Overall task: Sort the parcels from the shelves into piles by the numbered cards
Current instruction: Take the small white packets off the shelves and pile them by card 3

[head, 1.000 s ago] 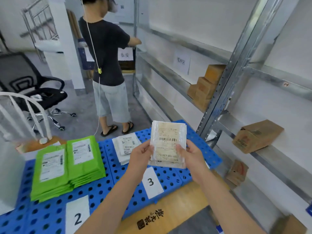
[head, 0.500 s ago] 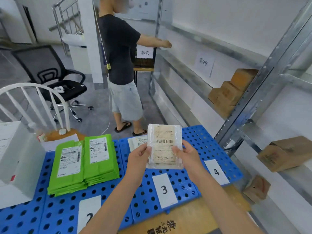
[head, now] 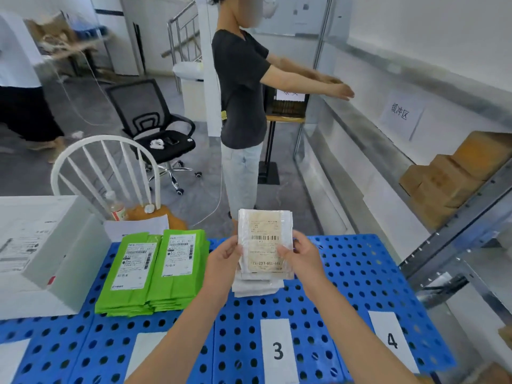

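I hold a clear-wrapped parcel (head: 264, 242) with a tan label upright over the blue perforated platform (head: 357, 273). My left hand (head: 223, 259) grips its left edge and my right hand (head: 302, 254) grips its right edge. Right under it lies a small pile of white parcels (head: 256, 286), behind card 3 (head: 278, 350). Card 4 (head: 392, 340) lies to the right with nothing behind it. Two stacks of green parcels (head: 155, 273) sit to the left. Brown boxes (head: 454, 176) stand on the metal shelf at right.
A large white box (head: 41, 250) stands at the platform's left end. Behind it are a white chair (head: 108, 167) and a black office chair (head: 155, 128). A person in a dark shirt (head: 241, 87) stands beyond the platform, arms stretched to the shelving (head: 457, 236).
The view has swung left and down, and my hands carried the parcel over the white pile behind card 3. The person beyond has stretched both arms toward the shelf.
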